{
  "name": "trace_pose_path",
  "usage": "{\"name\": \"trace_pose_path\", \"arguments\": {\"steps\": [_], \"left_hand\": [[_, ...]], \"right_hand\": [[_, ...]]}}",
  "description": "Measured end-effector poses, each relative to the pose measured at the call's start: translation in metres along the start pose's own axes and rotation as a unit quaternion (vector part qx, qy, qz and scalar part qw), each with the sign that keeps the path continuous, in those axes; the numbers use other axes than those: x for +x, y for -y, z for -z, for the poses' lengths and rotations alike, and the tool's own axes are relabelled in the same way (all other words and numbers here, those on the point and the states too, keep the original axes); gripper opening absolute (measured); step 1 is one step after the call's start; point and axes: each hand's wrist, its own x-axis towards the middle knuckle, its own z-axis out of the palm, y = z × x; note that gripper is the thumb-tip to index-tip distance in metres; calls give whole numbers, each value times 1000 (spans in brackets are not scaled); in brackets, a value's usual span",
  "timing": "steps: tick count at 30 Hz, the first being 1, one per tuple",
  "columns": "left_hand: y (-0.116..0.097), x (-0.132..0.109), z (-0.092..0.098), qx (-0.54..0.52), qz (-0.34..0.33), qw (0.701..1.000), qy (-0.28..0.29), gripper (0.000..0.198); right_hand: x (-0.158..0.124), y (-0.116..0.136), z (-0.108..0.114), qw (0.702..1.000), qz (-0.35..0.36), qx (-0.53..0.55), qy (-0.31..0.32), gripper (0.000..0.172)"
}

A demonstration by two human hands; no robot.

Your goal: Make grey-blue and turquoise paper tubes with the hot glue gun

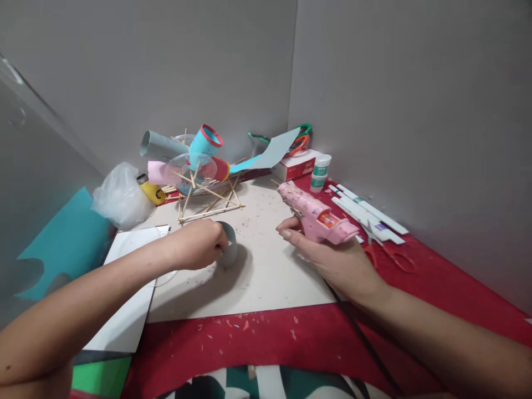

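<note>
On my feed the left hand (201,244) has its fingertips pinched on the near rim of a grey paper ring (231,252), which sits over the white board (266,282), left of centre; I can't tell whether its lower edge touches the board. The right hand (338,271) is wrapped around a pink glue gun (310,208), nozzle aimed forward and slightly left, away from the ring; whether a finger presses the trigger is hidden from me. To handle this well, I'd keep the left pinch light, since thin paper would dent under a hard squeeze, and keep those fingertips off whatever stretch of rim the nozzle faces, as the tip may be hot. I'd bring the gun in from the right, across the stretch of board between the hands, where only small scraps lie. Forward there is less room: the stick frame (211,213) stands just beyond the left knuckles, with a blue tube (203,148) above it. On the right, scissors (399,260) and white strips (369,210) crowd the red surface (299,343), and the black cord (362,336) trails toward the near edge, so I'd avoid snagging it.
</note>
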Motion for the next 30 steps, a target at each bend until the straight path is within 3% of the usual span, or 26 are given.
{"name": "trace_pose_path", "arguments": {"steps": [6, 16, 24, 30], "left_hand": [[-3, 0, 3, -4, 8, 1000, 18, 22], [6, -7, -1, -88, 13, 996, -11, 23], [6, -10, -4, -96, 7, 995, -34, 24], [6, -14, -6, -103, 27, 993, -44, 28]], "right_hand": [[2, -3, -1, 1000, 17, 5, 11, 17], [5, -8, 1, 999, 40, -8, 27, 18], [4, -7, -3, 1000, 0, 11, 2, 21], [4, -11, -3, 999, -31, 2, 23, 26]]}}
